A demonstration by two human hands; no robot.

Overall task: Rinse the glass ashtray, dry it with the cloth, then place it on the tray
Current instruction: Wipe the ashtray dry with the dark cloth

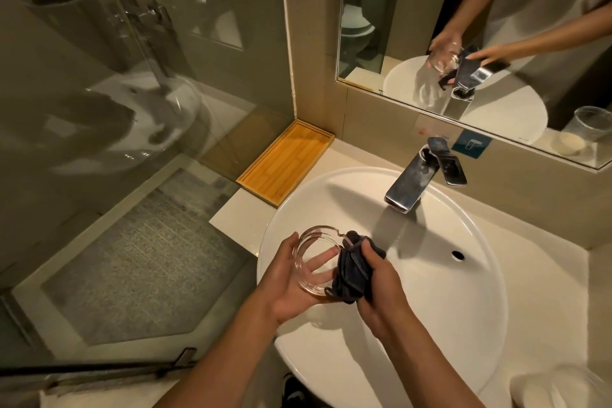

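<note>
Hands work over a white sink [463, 325]. Left hand [291, 285] cups a clear glass ashtray [318, 258], fingers curled beneath it. Right hand [381, 278] grips a dark cloth [352, 272] pressed against the ashtray's rim. Wooden tray [284, 164] sits beside the sink.

Both bare forearms reach forward over the round white ceramic basin [430, 325]. The left hand [291, 285] is on the left side of the basin, palm turned up and to the right. It cups the clear round glass ashtray [316, 260] from below, the thumb lying on the near rim, the fingers [319, 263] visible through the glass. The right hand [381, 281] is just beside it, nearer the basin's middle, its back toward the camera. Its fingers are curled tight around a bunched dark blue cloth [352, 270], pressing it against the ashtray's right edge.
</note>
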